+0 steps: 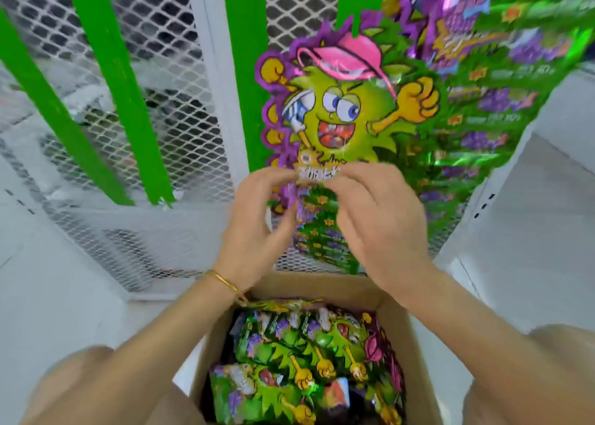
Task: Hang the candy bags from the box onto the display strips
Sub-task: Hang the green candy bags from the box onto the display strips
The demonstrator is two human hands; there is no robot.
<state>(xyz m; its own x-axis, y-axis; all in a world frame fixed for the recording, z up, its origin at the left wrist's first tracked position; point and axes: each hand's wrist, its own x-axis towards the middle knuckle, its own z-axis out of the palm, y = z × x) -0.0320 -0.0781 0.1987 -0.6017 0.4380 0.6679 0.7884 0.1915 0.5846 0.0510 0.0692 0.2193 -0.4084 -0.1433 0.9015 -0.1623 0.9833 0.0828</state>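
White mesh panel (186, 112) with green display strips (117, 80) up front, fingers of my left hand (254, 221) and right hand (380, 221) both pinching the top of a candy bag (318, 228) above the box (322, 286), so I'd say keep that top flat and hook it squarely onto a strip.

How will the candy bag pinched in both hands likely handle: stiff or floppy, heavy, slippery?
Probably floppy: the bag hangs limp below where the left hand and right hand pinch its top edge. Likely light, since fingertip pinches alone seem to carry it. Its glossy foil looks possibly slippery.
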